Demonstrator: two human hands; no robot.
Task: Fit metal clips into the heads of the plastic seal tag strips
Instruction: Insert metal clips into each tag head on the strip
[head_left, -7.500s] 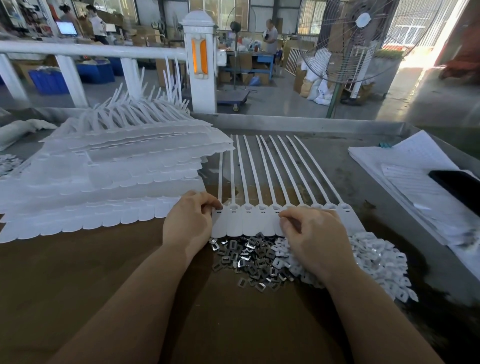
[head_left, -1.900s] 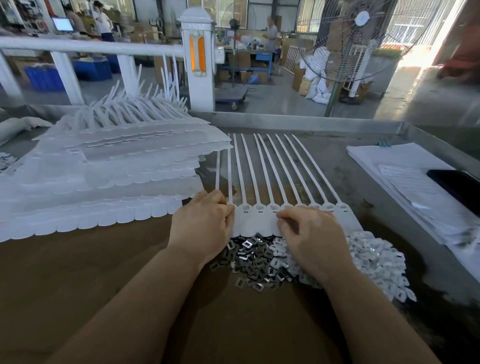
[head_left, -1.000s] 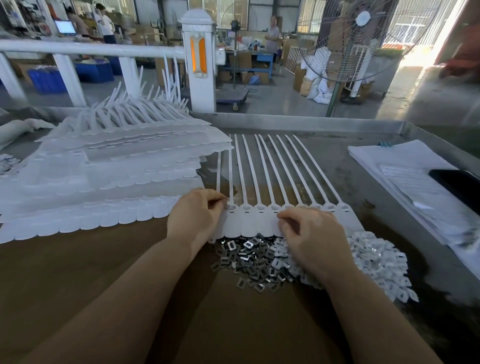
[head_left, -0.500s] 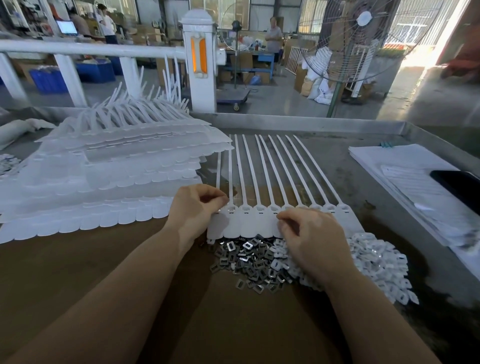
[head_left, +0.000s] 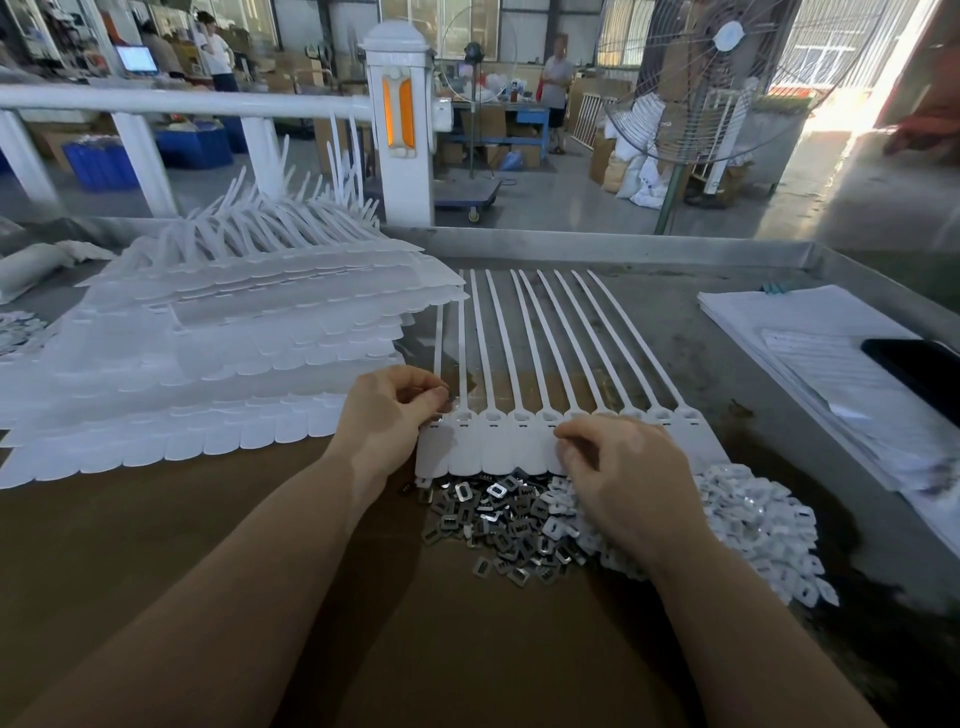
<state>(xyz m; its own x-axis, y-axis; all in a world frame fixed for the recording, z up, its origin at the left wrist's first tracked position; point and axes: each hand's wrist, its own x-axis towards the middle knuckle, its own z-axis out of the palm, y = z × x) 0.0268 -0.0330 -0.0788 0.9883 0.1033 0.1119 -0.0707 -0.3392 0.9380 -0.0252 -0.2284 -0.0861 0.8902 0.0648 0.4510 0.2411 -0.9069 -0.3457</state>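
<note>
- I see brown cardboard (head_left: 156, 561) over a grey metal table (head_left: 701, 322); a fan (head_left: 717, 78) stands behind.
- Seal tag strips (head_left: 519, 441) lie centre, clips (head_left: 498, 519) just below.
- Left hand (head_left: 387, 415) pinches the leftmost head; right hand (head_left: 628, 478), fingers curled, presses the heads.

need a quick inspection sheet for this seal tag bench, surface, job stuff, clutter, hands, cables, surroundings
surface: brown worktop near the person, grey metal tray beyond it with a raised rim.
job's things: joined row of seal tag strips lying flat, tails pointing away; metal clips heaped loose just below the heads; white plastic pieces piled to their right.
clutter: big stack of tag strips on the left; papers with a dark flat object on the right.
grippers: left hand pinching at the leftmost head; right hand curled over the row's middle, grip contents hidden.
cables: nothing seen.
surroundings: white railing, standing fan, people far back.
</note>
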